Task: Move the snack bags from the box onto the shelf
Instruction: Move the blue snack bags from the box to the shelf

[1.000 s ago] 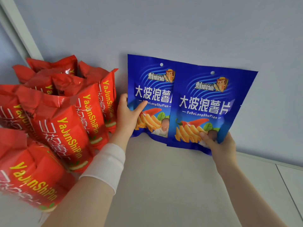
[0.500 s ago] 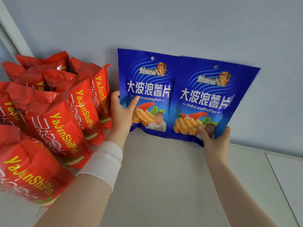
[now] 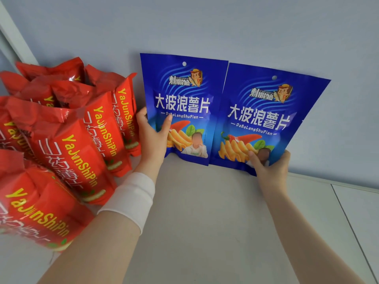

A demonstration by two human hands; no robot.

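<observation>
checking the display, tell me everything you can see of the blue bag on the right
The right blue bag is a flat, glossy pouch with white Chinese lettering, "DaBoLangShuPian", a cartoon mascot, pictured wavy chips and a chilli, and a hang hole at the top. It stands upright but tilted, against the wall, on the shelf. The right hand grips its bottom edge; its left edge meets the other blue bag.

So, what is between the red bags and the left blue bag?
In the head view, only the left hand, gripping the left blue bag at its edge; the red bags stand just beside it.
</observation>
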